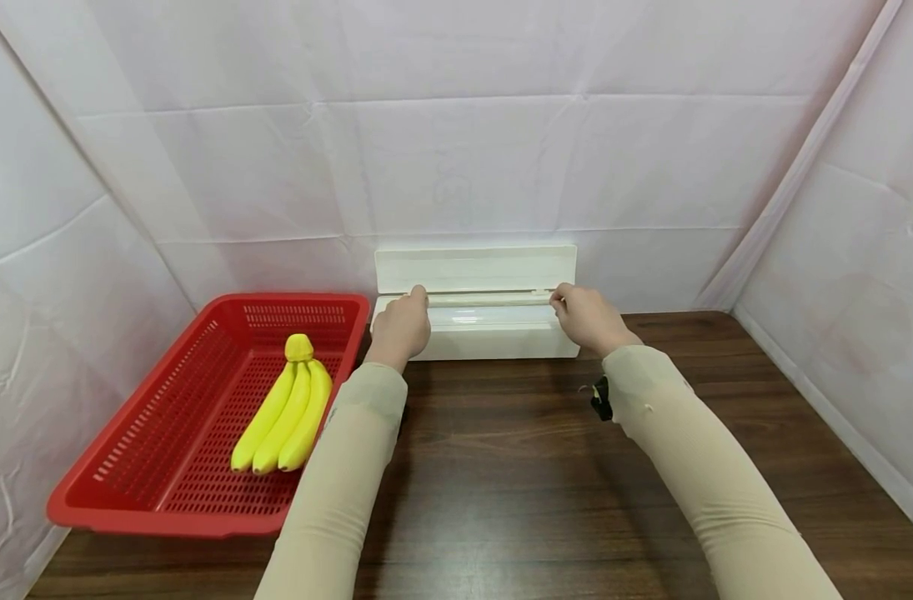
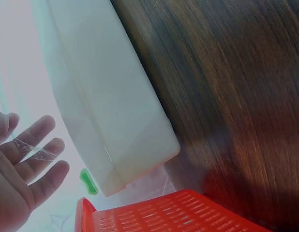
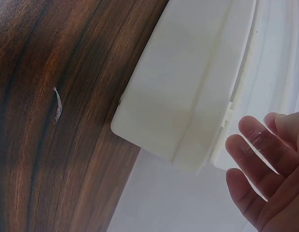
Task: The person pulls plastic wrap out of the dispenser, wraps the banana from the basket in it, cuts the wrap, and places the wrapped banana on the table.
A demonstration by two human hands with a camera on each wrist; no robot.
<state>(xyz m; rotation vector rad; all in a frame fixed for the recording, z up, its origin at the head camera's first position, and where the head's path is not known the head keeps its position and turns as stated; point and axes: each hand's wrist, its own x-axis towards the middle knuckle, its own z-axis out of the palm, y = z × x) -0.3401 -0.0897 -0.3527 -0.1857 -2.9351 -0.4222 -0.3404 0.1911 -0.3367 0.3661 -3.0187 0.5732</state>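
A long white cling film dispenser (image 1: 494, 342) stands at the back of the table, its lid (image 1: 474, 268) raised against the curtain. At its left end my left hand (image 1: 402, 329) pinches clear cling film, with thumb uppermost. My right hand (image 1: 587, 317) pinches the film near the right end, thumb and forefinger together. Wrinkled clear film crosses the fingers (image 2: 37, 136) in the left wrist view and the fingers (image 3: 253, 145) in the right one. Between the hands a pale strip (image 1: 486, 299) runs along the dispenser's opening.
To the left is a red plastic basket (image 1: 163, 521) with a bunch of yellow bananas (image 1: 294, 408) in it. A shred of clear film (image 3: 58, 106) lies on the dark wooden table (image 1: 486, 467). White curtains (image 1: 456, 167) enclose the back and sides.
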